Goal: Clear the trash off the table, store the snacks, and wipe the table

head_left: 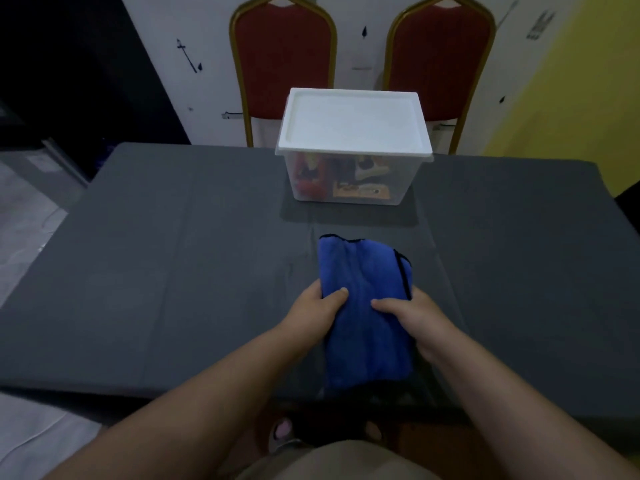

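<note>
Both hands are gripping a folded blue cloth (363, 306) lying on a grey table (156, 271). The left hand (315, 313) is pinching the cloth's left edge, thumb on top and fingers tucked beneath; the right hand (415, 320) is doing the same on the right edge. The cloth is stretching away from the grip toward a clear box (349, 181) just beyond, with a white lid (353, 123) closed over snack packets (360, 190). Two red chairs (284, 64) are standing behind the table.
</note>
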The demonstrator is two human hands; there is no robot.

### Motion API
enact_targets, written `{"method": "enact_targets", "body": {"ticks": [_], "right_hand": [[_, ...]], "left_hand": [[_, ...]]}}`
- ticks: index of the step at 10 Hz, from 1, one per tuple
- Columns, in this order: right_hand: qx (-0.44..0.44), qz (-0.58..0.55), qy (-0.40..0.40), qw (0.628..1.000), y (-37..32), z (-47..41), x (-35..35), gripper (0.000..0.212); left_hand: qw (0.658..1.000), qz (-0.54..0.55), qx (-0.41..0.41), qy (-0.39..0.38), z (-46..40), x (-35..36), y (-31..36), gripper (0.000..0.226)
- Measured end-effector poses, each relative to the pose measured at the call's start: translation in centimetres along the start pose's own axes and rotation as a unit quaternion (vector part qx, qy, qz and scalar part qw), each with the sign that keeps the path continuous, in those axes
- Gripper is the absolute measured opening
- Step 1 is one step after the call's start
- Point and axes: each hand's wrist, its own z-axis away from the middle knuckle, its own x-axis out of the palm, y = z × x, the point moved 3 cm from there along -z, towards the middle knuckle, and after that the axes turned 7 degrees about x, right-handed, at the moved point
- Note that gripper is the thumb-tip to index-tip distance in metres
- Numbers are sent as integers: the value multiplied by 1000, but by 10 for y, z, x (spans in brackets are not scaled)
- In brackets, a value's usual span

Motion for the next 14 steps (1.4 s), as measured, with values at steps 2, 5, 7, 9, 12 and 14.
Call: {"method": "enact_targets", "body": {"ticks": [2, 5, 7, 9, 12, 14], "right_hand": [[-9, 85, 34, 996, 11, -10, -15, 49], [-237, 542, 170, 788, 21, 3, 0, 69], [-207, 639, 60, 739, 55, -20, 5, 85], [-216, 636, 71, 737, 58, -22, 3, 84], [-303, 668, 166, 660, -66, -14, 12, 66], [-331, 623, 304, 640, -235, 30, 5, 62]], "left_hand": [[991, -109, 19, 78, -11, -8, -18, 38], [837, -525, 152, 42, -3, -2, -45, 74], [748, -650, 99, -93, -5, 2, -74, 72], [733, -665, 102, -97, -2, 4, -68, 68], [660, -723, 201, 31, -42, -10, 50, 65], [647, -717, 229, 122, -66, -31, 215, 61]]}}
